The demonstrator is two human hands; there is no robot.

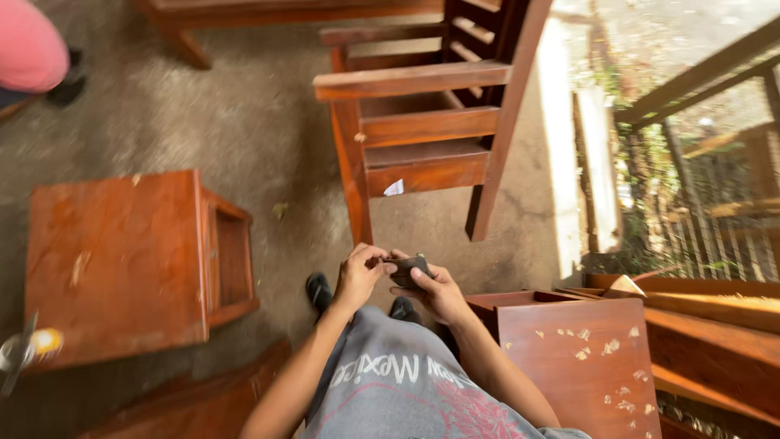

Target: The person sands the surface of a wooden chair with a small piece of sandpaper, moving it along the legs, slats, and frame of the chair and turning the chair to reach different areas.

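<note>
Hands meet in front of my chest, just below the wooden chair (422,122). My right hand (439,291) cups a small dark flat object (409,271), fingers curled under it and thumb along its side. My left hand (360,272) pinches at the object's left end, fingertips drawn narrow against it (I can't tell what the object is, too small and partly covered). The object sits between both hands, near the chair's front leg and over the concrete floor (268,146). My dark sandals (318,290) show just under the hands, between them and the chair. Left of the chair, well apart, a reddish wooden box-like side table (122,260) lies on its side with its open compartment facing the chair. Right of my hands and below the chair, a flat varnished wood panel (581,366) carries pale flecks. Far up-left of the chair, a pink-clothed part of another person (28,49) shows at the frame edge.
</note>
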